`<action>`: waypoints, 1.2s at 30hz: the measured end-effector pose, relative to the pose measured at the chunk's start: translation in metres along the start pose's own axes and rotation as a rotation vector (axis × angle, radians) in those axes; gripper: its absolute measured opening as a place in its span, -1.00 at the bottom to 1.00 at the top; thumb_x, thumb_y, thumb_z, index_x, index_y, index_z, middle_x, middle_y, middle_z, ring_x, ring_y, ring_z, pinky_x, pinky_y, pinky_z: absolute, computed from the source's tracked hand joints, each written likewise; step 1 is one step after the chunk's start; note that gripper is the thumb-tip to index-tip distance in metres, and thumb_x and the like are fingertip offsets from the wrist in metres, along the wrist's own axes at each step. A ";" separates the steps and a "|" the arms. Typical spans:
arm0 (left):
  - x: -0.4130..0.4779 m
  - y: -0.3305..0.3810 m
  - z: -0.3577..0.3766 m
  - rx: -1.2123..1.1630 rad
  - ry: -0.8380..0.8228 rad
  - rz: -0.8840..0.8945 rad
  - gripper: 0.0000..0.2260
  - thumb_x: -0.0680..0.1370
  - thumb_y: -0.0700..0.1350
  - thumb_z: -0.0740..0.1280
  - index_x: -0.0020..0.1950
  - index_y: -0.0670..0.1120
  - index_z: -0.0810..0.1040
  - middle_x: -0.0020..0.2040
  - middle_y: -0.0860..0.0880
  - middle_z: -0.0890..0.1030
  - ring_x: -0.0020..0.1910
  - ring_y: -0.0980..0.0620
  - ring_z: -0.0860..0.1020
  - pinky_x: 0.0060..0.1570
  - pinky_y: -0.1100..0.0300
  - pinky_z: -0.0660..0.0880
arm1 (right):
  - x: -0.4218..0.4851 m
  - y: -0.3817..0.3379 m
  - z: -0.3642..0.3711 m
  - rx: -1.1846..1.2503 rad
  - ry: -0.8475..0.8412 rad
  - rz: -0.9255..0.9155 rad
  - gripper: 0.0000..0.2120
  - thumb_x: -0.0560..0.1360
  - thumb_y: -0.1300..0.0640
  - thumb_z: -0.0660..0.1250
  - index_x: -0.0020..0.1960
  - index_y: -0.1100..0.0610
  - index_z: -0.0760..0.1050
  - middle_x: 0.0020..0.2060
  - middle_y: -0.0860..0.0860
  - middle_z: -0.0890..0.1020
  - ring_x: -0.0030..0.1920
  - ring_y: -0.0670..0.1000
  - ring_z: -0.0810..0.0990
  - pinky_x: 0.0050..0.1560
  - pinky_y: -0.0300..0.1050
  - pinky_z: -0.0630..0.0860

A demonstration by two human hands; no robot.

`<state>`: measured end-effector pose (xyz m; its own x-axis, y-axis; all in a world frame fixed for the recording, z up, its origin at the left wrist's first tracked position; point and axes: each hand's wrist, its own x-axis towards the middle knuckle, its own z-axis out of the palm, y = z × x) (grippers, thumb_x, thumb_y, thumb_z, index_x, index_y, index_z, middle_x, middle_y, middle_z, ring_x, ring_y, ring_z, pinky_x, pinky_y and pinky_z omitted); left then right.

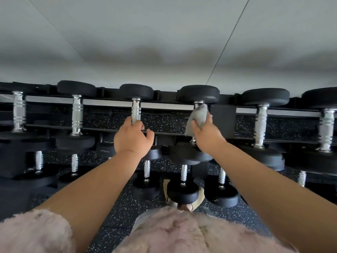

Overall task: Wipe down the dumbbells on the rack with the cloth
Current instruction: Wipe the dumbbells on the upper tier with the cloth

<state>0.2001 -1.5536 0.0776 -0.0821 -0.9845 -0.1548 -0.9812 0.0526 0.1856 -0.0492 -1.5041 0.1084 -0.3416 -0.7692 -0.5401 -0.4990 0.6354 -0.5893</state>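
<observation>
A black rack (113, 99) holds a top row of black dumbbells with chrome handles. My left hand (132, 136) grips the near end of the chrome handle of the third dumbbell (136, 93). My right hand (206, 132) holds a grey cloth (199, 115) wrapped over the handle of the fourth dumbbell (198, 94), so that handle is mostly hidden. Its near black head (189, 154) shows below my wrist.
More dumbbells (77, 114) (261, 123) sit left and right on the top row, and smaller ones (183, 181) on a lower row. Speckled black rubber floor (120, 212) lies below. A pale wall (164, 42) rises behind the rack.
</observation>
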 end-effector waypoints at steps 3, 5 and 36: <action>0.000 0.001 0.000 -0.002 0.000 0.010 -0.74 0.55 0.15 0.28 0.00 0.00 0.59 0.09 0.03 0.52 -0.18 -0.04 0.48 -0.28 0.11 0.41 | 0.010 -0.017 -0.009 0.029 0.030 0.055 -0.45 0.69 -0.17 0.13 0.55 0.13 0.21 0.26 0.17 0.57 0.12 0.17 0.56 0.05 -0.04 0.41; 0.001 0.002 -0.001 -0.016 -0.004 0.003 -0.74 0.56 0.16 0.28 0.02 0.00 0.59 0.08 0.03 0.52 -0.16 -0.05 0.49 -0.26 0.11 0.41 | 0.016 -0.026 -0.014 0.103 0.037 0.087 -0.47 0.70 -0.17 0.14 0.54 0.13 0.23 0.26 0.16 0.56 0.04 0.10 0.51 0.03 -0.04 0.38; -0.068 0.215 0.020 0.211 -0.208 0.079 -0.41 0.57 0.34 0.21 0.44 -0.03 0.50 0.51 -0.20 0.26 0.33 -0.24 0.43 0.24 -0.15 0.45 | -0.088 0.191 -0.175 -0.502 0.083 -0.306 -0.43 0.65 -0.19 0.23 0.59 0.01 0.27 0.44 -0.05 0.43 0.39 0.06 0.46 0.39 -0.01 0.44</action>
<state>-0.0084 -1.4720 0.1086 -0.1717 -0.9219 -0.3474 -0.9833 0.1822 0.0025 -0.2541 -1.3275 0.1486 -0.1736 -0.9281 -0.3293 -0.8936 0.2890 -0.3434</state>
